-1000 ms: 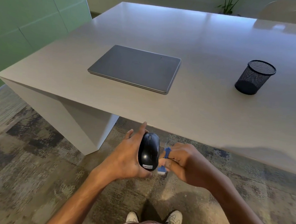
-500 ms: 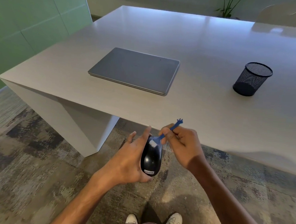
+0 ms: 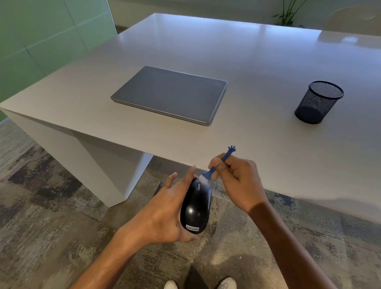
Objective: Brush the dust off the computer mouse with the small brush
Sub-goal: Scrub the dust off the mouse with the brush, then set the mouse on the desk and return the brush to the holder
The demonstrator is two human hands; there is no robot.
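Note:
A glossy black computer mouse [image 3: 196,208] with a white label at its near end rests in my left hand [image 3: 165,214], held in the air in front of the desk's near edge. My right hand [image 3: 236,183] pinches a small blue brush [image 3: 219,163] whose handle ends in a tiny hand shape. Its white bristles touch the mouse's far end, beside the scroll wheel. Fingers hide the middle of the brush handle.
The pale grey desk [image 3: 267,82] holds a closed grey laptop [image 3: 170,94] and a black mesh pen cup [image 3: 319,102] at the right. Patterned carpet and my white shoes [image 3: 227,288] lie below. A green wall stands at the left and a plant [image 3: 287,9] beyond the desk.
My right hand rose from beside the mouse's right flank to its far end, turning the brush so its bristles point down onto the mouse. My left hand kept hold of the mouse.

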